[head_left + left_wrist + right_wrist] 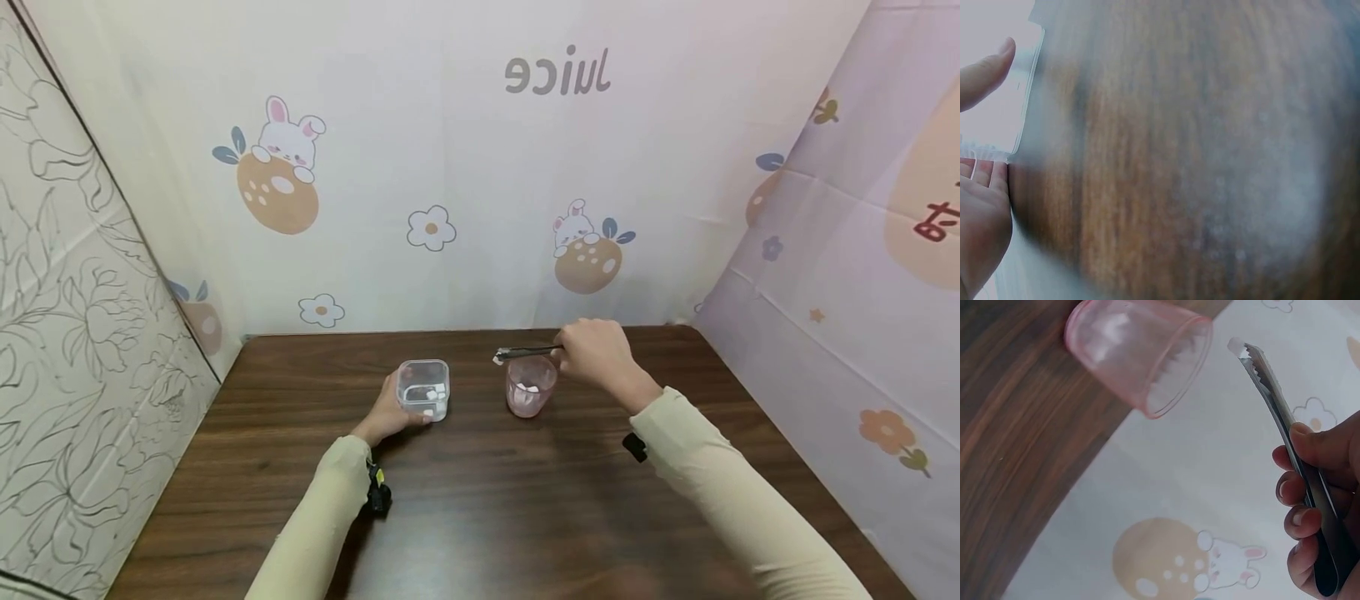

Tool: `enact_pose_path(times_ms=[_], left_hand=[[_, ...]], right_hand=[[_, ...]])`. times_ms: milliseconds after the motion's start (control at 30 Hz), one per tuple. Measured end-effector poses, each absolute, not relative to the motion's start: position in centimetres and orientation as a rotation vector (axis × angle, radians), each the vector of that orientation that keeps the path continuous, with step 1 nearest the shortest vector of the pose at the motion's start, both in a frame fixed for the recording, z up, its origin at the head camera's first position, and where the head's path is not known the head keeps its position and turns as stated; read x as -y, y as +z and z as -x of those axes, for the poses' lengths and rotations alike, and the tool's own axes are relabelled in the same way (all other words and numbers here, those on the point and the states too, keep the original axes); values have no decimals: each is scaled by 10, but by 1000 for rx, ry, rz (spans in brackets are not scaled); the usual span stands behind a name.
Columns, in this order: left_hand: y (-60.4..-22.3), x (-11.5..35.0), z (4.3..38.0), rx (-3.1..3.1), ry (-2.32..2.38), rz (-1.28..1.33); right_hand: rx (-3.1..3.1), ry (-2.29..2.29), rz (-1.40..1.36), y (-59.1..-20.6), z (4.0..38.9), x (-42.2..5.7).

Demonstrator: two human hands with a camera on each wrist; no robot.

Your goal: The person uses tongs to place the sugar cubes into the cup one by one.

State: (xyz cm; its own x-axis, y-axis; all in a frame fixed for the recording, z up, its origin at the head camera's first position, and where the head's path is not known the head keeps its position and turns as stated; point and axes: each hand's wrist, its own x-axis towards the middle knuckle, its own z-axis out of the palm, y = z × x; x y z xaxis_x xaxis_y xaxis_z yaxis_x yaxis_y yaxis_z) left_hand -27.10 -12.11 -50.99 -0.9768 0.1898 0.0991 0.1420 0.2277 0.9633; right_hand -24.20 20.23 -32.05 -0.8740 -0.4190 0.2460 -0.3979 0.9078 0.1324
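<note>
My right hand (597, 354) grips metal tongs (1282, 419) with toothed tips. A small white cube (1236, 345) is pinched at their end. In the head view the tongs pass above the rim of a pink see-through cup (531, 403), which has several white pieces inside. My left hand (387, 414) holds a clear square container (423, 372) by its side, the thumb along the near wall. Several white cubes (437, 392) lie in that container. The left wrist view shows the left thumb (988, 74) against the container, much of which is cut off by the frame.
Both vessels stand on a dark brown wooden table (480, 508), the cup to the right of the container. A printed cloth (480, 167) hangs behind the table's far edge. Another printed cloth (847, 350) hangs along the right side.
</note>
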Motion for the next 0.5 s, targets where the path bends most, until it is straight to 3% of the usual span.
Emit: enact_pose_path(times_ms=[500], left_hand=[[-511,122,273,-2461,1841,-296]], right_hand=[[2838,-95,-568,-333,237,-236]])
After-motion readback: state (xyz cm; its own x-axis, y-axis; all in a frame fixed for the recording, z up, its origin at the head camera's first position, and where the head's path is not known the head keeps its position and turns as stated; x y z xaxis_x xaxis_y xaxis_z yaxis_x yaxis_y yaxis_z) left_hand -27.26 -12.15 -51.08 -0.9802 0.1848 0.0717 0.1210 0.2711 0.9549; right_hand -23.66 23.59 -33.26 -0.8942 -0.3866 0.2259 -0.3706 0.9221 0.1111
